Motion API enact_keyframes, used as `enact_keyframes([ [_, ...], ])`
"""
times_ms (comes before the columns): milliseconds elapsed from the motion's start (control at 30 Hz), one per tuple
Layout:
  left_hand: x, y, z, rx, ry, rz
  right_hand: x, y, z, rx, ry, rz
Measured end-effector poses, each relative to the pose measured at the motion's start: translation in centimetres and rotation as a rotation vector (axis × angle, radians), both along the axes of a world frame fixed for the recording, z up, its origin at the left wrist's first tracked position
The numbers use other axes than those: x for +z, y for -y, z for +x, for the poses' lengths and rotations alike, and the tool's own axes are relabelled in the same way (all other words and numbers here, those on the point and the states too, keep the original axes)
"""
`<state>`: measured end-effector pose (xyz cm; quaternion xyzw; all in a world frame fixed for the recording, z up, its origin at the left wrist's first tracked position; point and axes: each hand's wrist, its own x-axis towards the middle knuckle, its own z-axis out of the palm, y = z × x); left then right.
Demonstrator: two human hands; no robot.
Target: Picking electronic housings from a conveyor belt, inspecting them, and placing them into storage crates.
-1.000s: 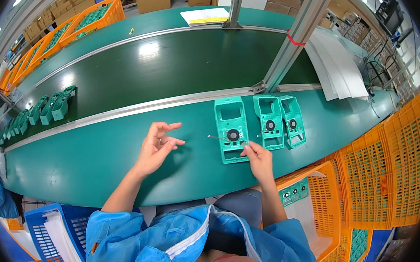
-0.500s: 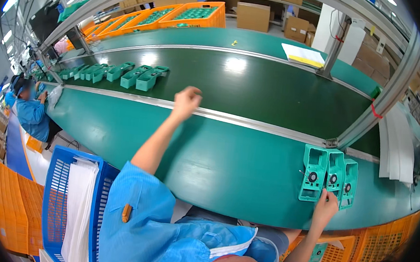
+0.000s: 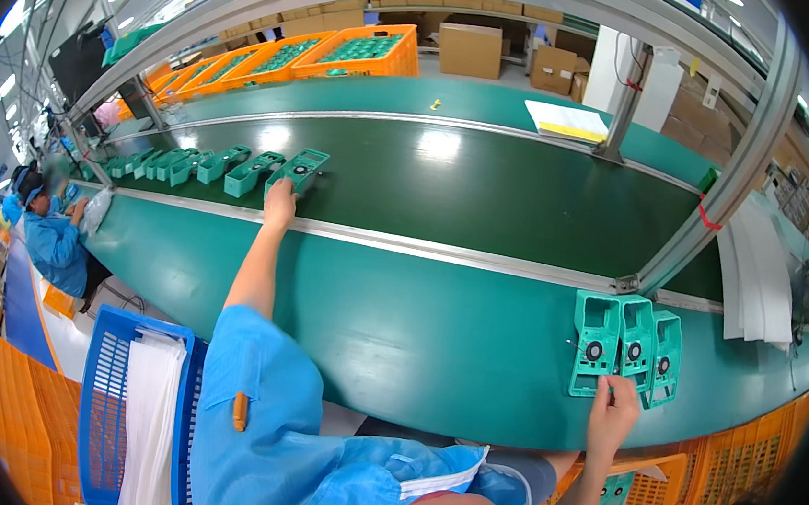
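Observation:
My left hand point(image 3: 280, 205) reaches across the belt, its fingers closed on the near end of a green plastic housing point(image 3: 304, 165). That housing is tilted and has a round black part inside. Over at the right, my right hand point(image 3: 614, 412) is by the lower ends of a left housing point(image 3: 596, 327), a middle housing point(image 3: 636, 332) and a right housing point(image 3: 665, 362), set side by side on the green table. Each carries a round black part. The right fingers are bent together in a pinch; whatever is between them is too small to make out.
More green housings point(image 3: 186, 168) stand in a row along the dark green belt point(image 3: 467, 195). A metal rail point(image 3: 443, 254) and an upright post point(image 3: 718, 184) border my table point(image 3: 398, 329). A blue basket point(image 3: 109, 390) holds white sheets at left. Another person point(image 3: 55, 236) sits far left.
My left hand has moved left and closed on the nearest housing on the belt, which is now tilted and turned. My right hand has shifted slightly left and down. The view has shifted a little.

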<state>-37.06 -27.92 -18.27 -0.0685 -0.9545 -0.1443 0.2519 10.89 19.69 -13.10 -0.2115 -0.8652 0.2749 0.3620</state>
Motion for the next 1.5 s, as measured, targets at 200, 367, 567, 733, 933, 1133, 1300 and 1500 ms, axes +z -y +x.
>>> enact_keyframes([
  [200,5.5,-10.3,12.2,-0.698,-0.090,0.124,0.2,1.9,-2.0,0.188,-0.053,-0.082],
  [367,8.4,-15.0,21.8,-1.190,0.081,0.122,1.4,4.3,-4.9,0.413,0.018,-0.627],
  [567,8.9,-17.8,25.8,-1.428,0.133,-0.022,2.8,3.3,-4.4,0.607,0.334,-0.856],
  [733,7.7,-19.3,26.5,-1.292,0.136,0.177,1.8,3.3,-3.3,0.591,0.263,-0.975],
  [933,5.0,-21.1,29.3,-1.112,0.626,0.820,-0.5,4.7,-3.2,0.513,0.120,-1.082],
  [1133,3.7,-22.1,30.1,-1.033,0.988,1.400,-1.5,5.8,-3.2,0.456,0.082,-0.936],
  [1300,4.0,-22.5,30.6,-0.959,0.970,1.404,-1.6,6.4,-3.1,0.443,0.036,-0.932],
  [1500,4.5,-22.3,30.7,-0.979,0.860,1.319,-2.8,6.3,-2.9,0.489,0.072,-0.922],
])
